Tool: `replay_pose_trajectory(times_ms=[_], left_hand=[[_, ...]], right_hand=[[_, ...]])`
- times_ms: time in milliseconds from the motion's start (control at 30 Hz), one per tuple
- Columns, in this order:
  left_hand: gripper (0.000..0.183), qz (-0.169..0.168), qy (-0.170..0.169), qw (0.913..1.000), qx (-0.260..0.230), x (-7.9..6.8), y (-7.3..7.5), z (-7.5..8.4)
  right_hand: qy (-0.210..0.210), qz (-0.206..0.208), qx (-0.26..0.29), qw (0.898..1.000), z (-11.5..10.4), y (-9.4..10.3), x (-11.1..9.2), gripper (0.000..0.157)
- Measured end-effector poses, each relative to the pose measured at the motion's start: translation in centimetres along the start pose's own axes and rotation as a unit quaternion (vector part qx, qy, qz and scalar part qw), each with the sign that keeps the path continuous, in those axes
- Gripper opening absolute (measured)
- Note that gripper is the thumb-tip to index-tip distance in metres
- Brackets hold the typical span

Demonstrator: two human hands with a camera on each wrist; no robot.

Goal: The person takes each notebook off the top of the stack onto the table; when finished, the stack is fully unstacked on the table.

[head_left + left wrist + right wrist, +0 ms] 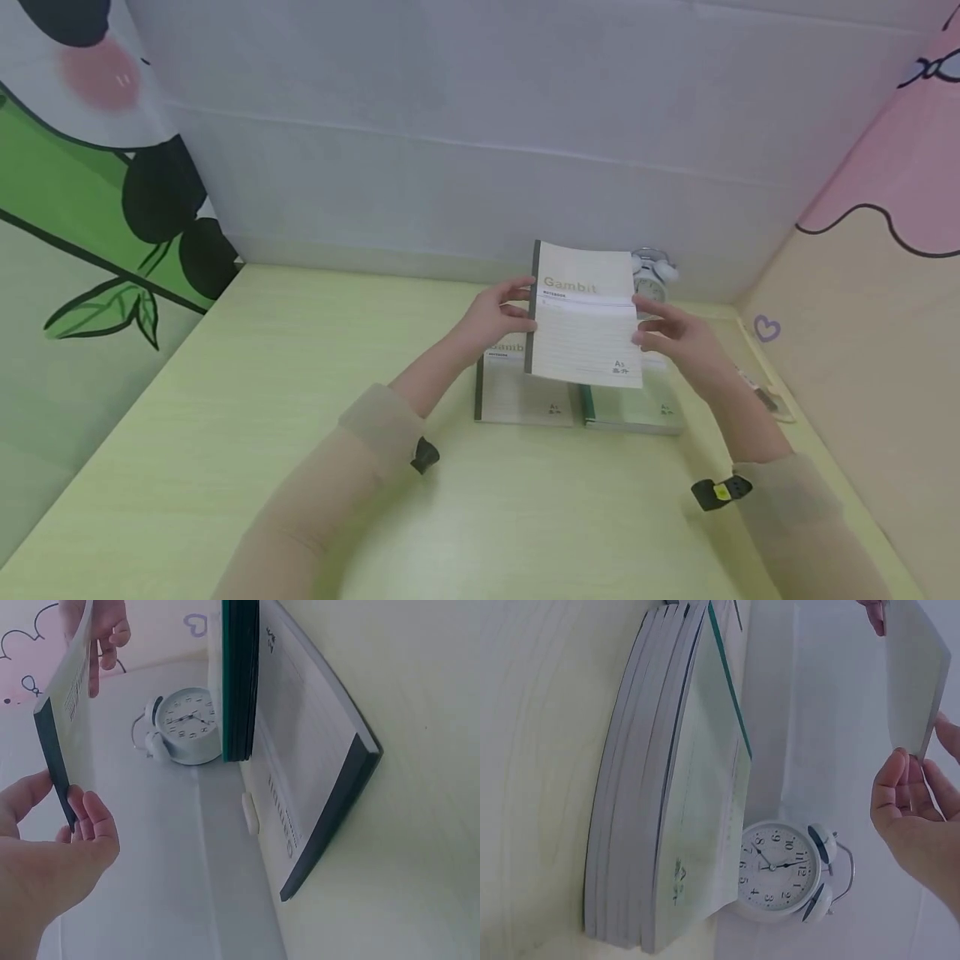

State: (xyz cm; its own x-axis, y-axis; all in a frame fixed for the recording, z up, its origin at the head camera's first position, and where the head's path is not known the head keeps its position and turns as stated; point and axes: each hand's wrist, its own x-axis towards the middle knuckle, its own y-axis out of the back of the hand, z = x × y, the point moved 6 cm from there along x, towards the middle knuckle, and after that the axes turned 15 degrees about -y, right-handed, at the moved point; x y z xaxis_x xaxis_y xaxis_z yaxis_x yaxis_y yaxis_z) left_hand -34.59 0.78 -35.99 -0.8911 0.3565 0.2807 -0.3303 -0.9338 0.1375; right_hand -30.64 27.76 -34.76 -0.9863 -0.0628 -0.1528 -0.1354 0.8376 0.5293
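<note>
A pale notebook (pixel 585 333) with a dark spine and "Gambit" on its cover is raised above the table. My left hand (pixel 487 321) pinches its spine edge, thumb on one side and fingers on the other. The opposite edge is pinched by my right hand (pixel 686 342). Below, another grey-spined notebook (pixel 525 396) lies flat, partly covered in the head view by the raised one. Beside it on the right is a stack of notebooks (pixel 705 787), the top one with a green spine and pale green cover.
Behind the stack stands a white twin-bell alarm clock (pixel 651 287), partly hidden. A shallow tray (pixel 786 400) with small items lies along the right wall. A small white object (pixel 250 813) sits near the back wall. Pale yellow table surface (pixel 300 375) extends to the left.
</note>
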Motion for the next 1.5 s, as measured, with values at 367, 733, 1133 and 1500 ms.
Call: replay_pose_trajectory(times_ms=[367,733,1133,1500], left_hand=[[0.070,-0.005,-0.028,0.9983,0.050,-2.1,4.9,2.6],[0.068,0.030,-0.035,0.9938,0.101,-4.1,9.2,2.6],[0.072,0.017,-0.011,0.9915,0.128,-7.0,13.7,-0.5],[0.071,-0.030,0.025,0.9837,0.176,-8.8,16.6,-3.8]], right_hand=[[0.028,-0.040,0.092,0.995,-4.1,-3.6,-0.2,0.063],[0.028,-0.075,0.081,0.993,-6.2,-7.7,1.2,0.065],[0.043,-0.083,0.014,0.996,-7.2,-13.3,2.8,0.068],[0.017,-0.091,-0.029,0.995,-6.3,-17.8,4.3,0.066]])
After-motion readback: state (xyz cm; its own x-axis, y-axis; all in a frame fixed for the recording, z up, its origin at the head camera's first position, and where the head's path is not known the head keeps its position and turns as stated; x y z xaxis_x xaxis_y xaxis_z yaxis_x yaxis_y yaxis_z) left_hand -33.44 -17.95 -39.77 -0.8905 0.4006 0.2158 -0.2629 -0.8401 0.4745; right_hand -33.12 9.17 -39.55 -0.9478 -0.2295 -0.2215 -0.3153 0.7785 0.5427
